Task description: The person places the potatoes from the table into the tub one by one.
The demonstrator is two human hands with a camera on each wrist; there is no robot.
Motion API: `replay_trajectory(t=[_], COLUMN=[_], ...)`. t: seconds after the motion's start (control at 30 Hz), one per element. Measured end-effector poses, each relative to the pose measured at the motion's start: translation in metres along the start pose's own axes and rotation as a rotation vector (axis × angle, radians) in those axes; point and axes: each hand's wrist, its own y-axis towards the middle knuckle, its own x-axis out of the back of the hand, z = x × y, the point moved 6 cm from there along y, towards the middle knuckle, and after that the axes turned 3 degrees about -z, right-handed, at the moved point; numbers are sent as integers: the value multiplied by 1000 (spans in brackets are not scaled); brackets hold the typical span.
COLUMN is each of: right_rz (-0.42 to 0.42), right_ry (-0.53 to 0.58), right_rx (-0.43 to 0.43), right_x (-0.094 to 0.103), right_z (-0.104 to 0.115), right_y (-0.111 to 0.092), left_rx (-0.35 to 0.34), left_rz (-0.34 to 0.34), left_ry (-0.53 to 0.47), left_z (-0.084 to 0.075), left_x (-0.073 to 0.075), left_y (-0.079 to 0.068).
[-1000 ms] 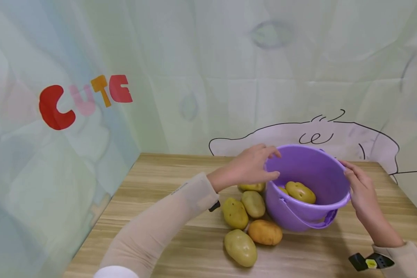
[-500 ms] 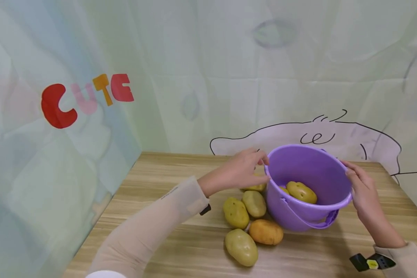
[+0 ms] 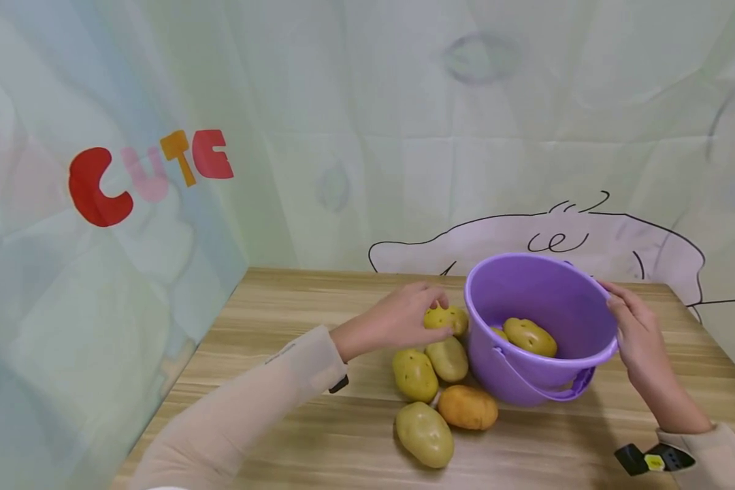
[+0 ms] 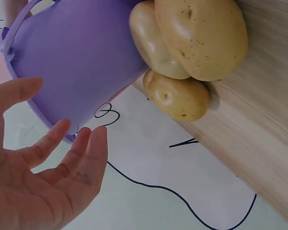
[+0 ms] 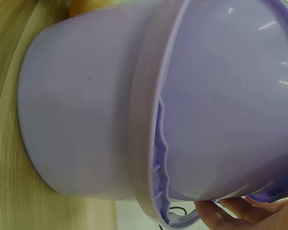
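A purple bucket (image 3: pixel 514 381) stands tilted toward the person on the wooden table, with potatoes (image 3: pixel 529 337) lying inside. My right hand (image 3: pixel 640 333) grips its right rim, thumb on the near side; the right wrist view shows those fingers at the bucket's edge. My left hand (image 3: pixel 404 318) holds nothing, its fingers loosely bent and spread beside the bucket. In the head view its fingertips overlap the farthest loose potato (image 3: pixel 454 320). The left wrist view shows the palm and fingers (image 4: pixel 97 148) apart from the potatoes.
Left of the bucket lie a dull green potato (image 3: pixel 447 359), a yellow potato (image 3: pixel 414 376), an orange-brown potato (image 3: pixel 467 408) and a large potato (image 3: pixel 424 435) nearest the person. A printed curtain (image 3: pixel 355 136) hangs behind the table (image 3: pixel 306 435).
My left hand has moved from over the bucket's left rim leftward and down to the loose potatoes. The right hand stays on the rim, and the bucket keeps its tilt.
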Motion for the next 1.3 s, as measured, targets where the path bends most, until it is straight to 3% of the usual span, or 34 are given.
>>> replay_trajectory(t=[0.63,1.0,1.3], right_rz=[-2,2,-1], right_ry=[-35,16,26], right_rx=[6,8,7], right_x=[0,-1,-1], right_z=[1,2,2], right_y=[0,0,0], left_rx=[40,82,100], left_rz=[58,100,104], left_ry=[7,45,14], left_z=[21,30,33], left_x=[-23,-43,-57], left_y=[-24,-37,-45])
